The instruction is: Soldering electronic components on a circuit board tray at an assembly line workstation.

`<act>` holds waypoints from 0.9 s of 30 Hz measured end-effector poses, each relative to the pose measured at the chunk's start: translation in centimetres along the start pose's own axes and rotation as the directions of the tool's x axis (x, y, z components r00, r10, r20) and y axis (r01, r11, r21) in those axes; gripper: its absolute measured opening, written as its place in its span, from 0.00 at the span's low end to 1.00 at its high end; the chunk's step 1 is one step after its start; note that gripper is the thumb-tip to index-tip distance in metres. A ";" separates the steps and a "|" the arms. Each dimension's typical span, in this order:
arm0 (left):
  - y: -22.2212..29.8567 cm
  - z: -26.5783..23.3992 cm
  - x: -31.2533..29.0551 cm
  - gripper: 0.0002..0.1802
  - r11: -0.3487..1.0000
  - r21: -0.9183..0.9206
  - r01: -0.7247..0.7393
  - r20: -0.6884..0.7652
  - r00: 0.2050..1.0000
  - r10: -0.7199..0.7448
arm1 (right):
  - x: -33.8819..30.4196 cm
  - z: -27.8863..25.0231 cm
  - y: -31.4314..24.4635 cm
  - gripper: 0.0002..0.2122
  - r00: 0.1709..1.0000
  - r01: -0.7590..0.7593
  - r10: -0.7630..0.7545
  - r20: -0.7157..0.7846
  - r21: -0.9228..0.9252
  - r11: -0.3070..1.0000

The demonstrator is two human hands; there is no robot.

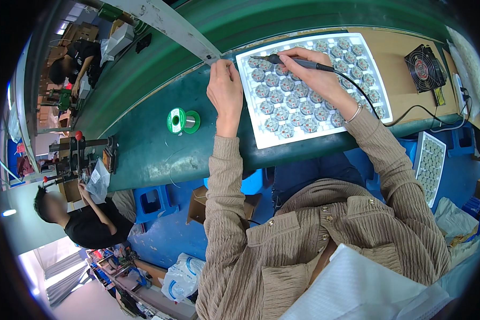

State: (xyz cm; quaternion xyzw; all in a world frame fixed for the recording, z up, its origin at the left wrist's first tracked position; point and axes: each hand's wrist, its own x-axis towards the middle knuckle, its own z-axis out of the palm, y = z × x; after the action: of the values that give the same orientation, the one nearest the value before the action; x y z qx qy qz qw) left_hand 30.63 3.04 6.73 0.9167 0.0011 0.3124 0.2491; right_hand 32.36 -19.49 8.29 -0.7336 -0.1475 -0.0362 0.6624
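Observation:
My right hand (317,74) is closed round the handle of a soldering iron (276,59), its tip pointing left over the far left corner of a white tray (266,143). Rows of small round metallic parts (292,101) with reddish spots fill the tray. Just left of that corner is my left hand (225,88), its fingers pinched together; whatever is between them is too small to see. A green spool of solder wire (190,122) lies on the green bench, left of my left hand. The iron's black cable passes under my right wrist.
A black fan (424,68) stands on the cardboard at the right. A pale metal post (168,26) slants down to the bench's far side. Another filled tray (430,168) is lower right, beside blue stools. Two people (98,221) work at the left, near a lever press (80,154).

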 end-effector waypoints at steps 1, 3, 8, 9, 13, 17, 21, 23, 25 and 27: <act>0.0 0.0 0.0 0.03 1.000 0.001 -0.001 0.000 1.000 0.001 | 0.0 0.0 0.0 0.09 1.000 0.002 -0.002 -0.001 0.000 1.000; 0.0 0.1 0.0 0.03 1.000 0.001 -0.001 0.001 1.000 0.001 | 0.0 0.0 0.0 0.09 1.000 0.003 -0.003 -0.001 0.000 1.000; -0.3 0.3 0.0 0.05 0.999 0.016 -0.035 -0.015 0.999 0.035 | 0.0 0.0 0.0 0.10 1.000 0.028 -0.028 0.012 -0.019 0.999; -0.3 0.4 0.0 0.05 0.999 0.013 -0.035 -0.014 0.999 0.035 | 0.0 0.0 0.1 0.10 1.000 0.028 -0.027 0.012 -0.018 0.999; -0.4 0.5 -0.1 0.05 0.999 0.006 -0.035 -0.014 0.999 0.035 | 0.0 0.0 0.2 0.10 1.000 0.026 -0.026 0.013 -0.015 1.000; -0.4 0.8 -0.1 0.05 0.999 -0.016 -0.042 -0.016 0.999 0.042 | -0.1 0.2 0.1 0.09 1.000 0.021 -0.021 -0.005 0.017 1.000; -0.3 0.4 -0.2 0.04 0.999 -0.031 -0.028 -0.015 1.000 0.028 | -0.1 -0.2 0.2 0.08 0.999 0.016 -0.014 -0.052 0.031 0.999; -0.2 0.3 -0.3 0.04 0.999 -0.035 -0.023 -0.014 1.000 0.023 | -0.1 -0.4 0.4 0.08 0.998 0.013 -0.011 -0.067 0.037 0.999; -0.1 0.2 -0.5 0.04 0.998 -0.057 -0.012 -0.004 1.000 0.012 | -0.1 -0.6 0.7 0.08 0.997 0.032 -0.031 -0.069 0.017 0.999; 0.0 0.1 -0.7 0.04 0.997 -0.080 -0.001 0.006 1.000 0.001 | -0.2 -0.7 0.9 0.08 0.996 0.051 -0.051 -0.072 -0.003 0.999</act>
State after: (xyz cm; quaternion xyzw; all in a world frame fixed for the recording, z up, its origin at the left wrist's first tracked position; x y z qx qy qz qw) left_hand 30.08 2.94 6.24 0.9070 -0.0127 0.3093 0.2855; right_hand 32.53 -20.25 7.42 -0.7280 -0.1423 -0.0793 0.6659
